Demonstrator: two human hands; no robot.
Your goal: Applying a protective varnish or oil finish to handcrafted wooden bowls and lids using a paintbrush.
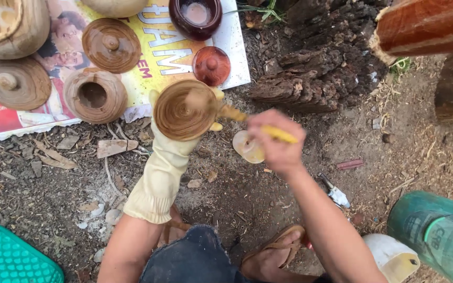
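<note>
Wooden and round, the lid sits in the middle of the scene, held up from below by the left hand in a pale rubber glove, fingers closed around its rim. It looks stiff and rather light; wet finish may make it slippery, so the rim is the safe place to hold. The bare right hand is closed on a yellow brush, its tip touching the lid. On the far left lies a printed sheet with other wooden lids.
</note>
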